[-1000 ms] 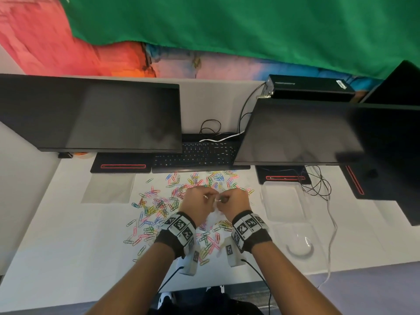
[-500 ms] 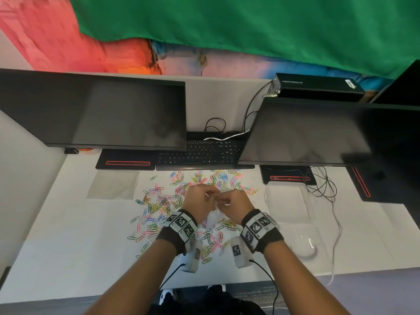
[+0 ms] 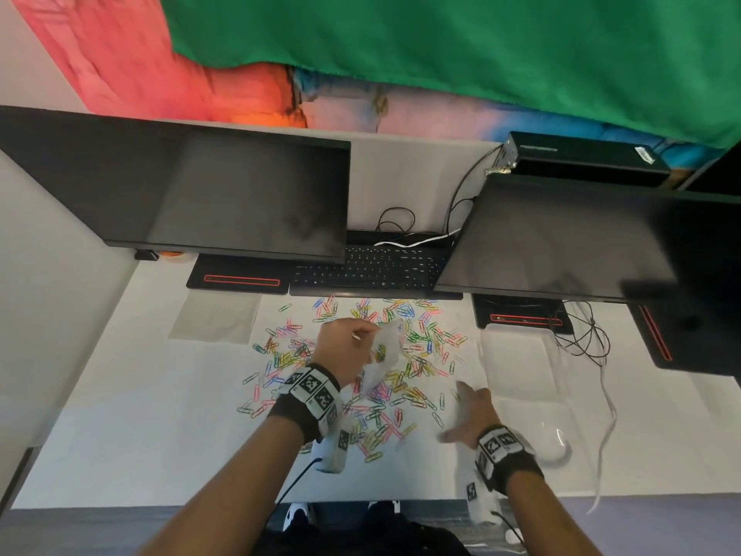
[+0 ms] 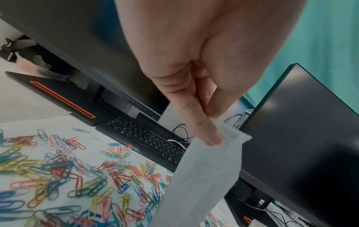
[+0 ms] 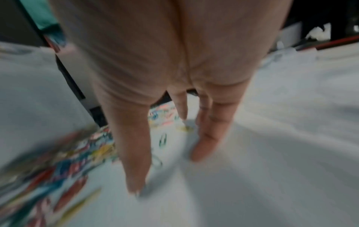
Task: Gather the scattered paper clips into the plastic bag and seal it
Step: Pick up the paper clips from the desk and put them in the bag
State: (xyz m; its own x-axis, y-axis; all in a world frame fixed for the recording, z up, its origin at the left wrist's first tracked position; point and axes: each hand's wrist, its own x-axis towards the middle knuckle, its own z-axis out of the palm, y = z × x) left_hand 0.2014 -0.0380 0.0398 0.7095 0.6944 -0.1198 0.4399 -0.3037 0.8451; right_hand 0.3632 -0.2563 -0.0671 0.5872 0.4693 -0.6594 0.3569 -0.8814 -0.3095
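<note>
Colourful paper clips [image 3: 373, 379] lie scattered over the white desk [image 3: 132, 427], also seen as paper clips [image 4: 64, 173] in the left wrist view. My left hand [image 3: 345, 347] pinches the top edge of a clear plastic bag [image 3: 387, 349] and holds it above the pile; a few clips show inside it. In the left wrist view the bag [image 4: 202, 176] hangs from my thumb and fingers [image 4: 204, 129]. My right hand [image 3: 469, 411] hovers low at the pile's right edge, fingers [image 5: 136, 153] spread and straight, holding nothing.
Two dark monitors [image 3: 200, 194] stand at the back with a black keyboard [image 3: 373, 270] between them. A clear lidded plastic box [image 3: 521, 363] and cables [image 3: 589, 339] lie to the right. A flat clear sheet [image 3: 216, 319] rests at left.
My right hand let go of the bag and swung down to the right side of the pile. The left hand kept the bag and stayed above the clips.
</note>
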